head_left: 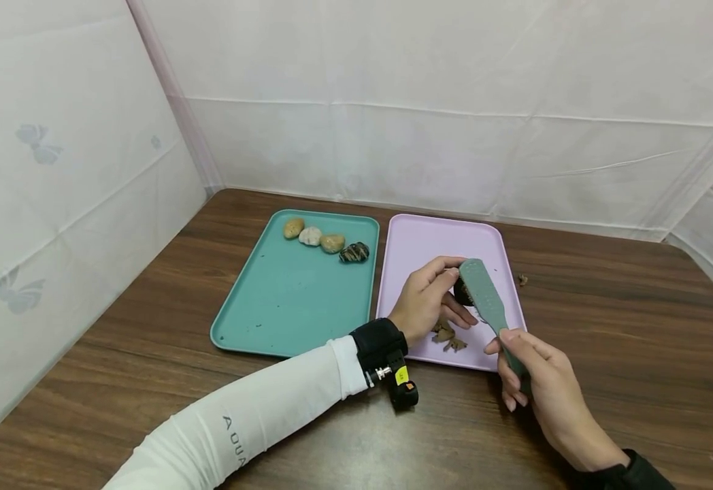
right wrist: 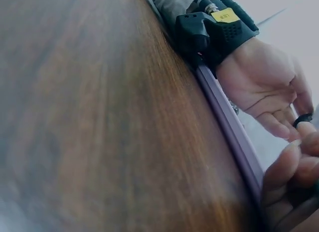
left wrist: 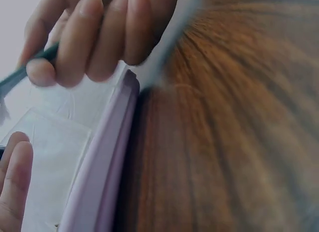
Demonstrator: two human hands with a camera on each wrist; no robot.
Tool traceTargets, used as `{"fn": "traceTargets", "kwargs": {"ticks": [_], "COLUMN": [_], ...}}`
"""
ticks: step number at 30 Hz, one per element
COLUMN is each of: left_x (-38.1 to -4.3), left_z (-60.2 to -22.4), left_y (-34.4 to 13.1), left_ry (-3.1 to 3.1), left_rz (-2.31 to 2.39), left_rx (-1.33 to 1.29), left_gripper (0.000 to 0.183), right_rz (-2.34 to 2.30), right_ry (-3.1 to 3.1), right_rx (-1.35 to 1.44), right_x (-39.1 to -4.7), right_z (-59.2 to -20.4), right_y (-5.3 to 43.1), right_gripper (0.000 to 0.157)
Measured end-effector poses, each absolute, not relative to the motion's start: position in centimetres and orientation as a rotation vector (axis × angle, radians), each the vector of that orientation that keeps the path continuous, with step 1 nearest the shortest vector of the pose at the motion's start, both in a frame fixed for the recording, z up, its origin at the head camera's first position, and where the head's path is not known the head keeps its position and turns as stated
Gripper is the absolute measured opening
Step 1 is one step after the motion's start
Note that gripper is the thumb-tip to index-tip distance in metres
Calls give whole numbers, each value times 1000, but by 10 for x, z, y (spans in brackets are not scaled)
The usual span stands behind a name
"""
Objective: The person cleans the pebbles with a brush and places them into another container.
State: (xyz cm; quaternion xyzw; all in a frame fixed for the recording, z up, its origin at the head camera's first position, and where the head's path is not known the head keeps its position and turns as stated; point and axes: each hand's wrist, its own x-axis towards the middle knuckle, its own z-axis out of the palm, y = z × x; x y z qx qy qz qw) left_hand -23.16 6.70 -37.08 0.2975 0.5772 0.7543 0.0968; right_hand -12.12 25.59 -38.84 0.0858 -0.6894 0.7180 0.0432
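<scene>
In the head view my right hand (head_left: 546, 384) grips the handle of a grey-green brush (head_left: 484, 296). The brush slants up and left, its back facing the camera. My left hand (head_left: 425, 303) holds a dark, rounded stone-like object (head_left: 462, 292) between thumb and fingers. The brush head covers much of that object, at or against its surface. Both hands are over the lilac tray (head_left: 439, 238). Brown crumbly pieces (head_left: 445, 335) lie on the tray beneath them. In the left wrist view, the right hand's fingers (left wrist: 79, 42) curl round the brush handle (left wrist: 47, 55).
To the left lies a teal tray (head_left: 271, 299) with dark specks. Along its far side sit a tan stone (head_left: 293, 228), a whitish stone (head_left: 310, 236), another tan stone (head_left: 333, 243) and a dark striped stone (head_left: 354, 252). A brown crumb (head_left: 522, 280) lies right of the lilac tray.
</scene>
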Motion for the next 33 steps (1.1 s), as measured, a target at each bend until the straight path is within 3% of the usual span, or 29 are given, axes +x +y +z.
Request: {"fn": "traceTargets", "kwargs": {"ticks": [9, 15, 23, 29, 33], "left_x": [-231, -231, -233, -233, -233], "left_z": [-370, -372, -371, -371, -372], "left_y": [67, 68, 67, 67, 67], "left_ry": [1797, 1848, 1815, 1793, 1808], "left_rz": [2356, 2238, 2392, 2383, 2388], "left_rx": [774, 859, 687, 701, 717], "left_gripper": [40, 39, 38, 39, 39], "right_rz": [2228, 2238, 2214, 2232, 2185], "right_ry": [-2017, -1994, -2084, -1998, -2110], "right_rx": [240, 313, 127, 279, 215], "right_x": [-122, -122, -123, -122, -123], "right_z": [-388, -390, -388, -389, -389], "right_y": [257, 257, 256, 256, 255], "right_gripper": [34, 34, 34, 35, 34]}}
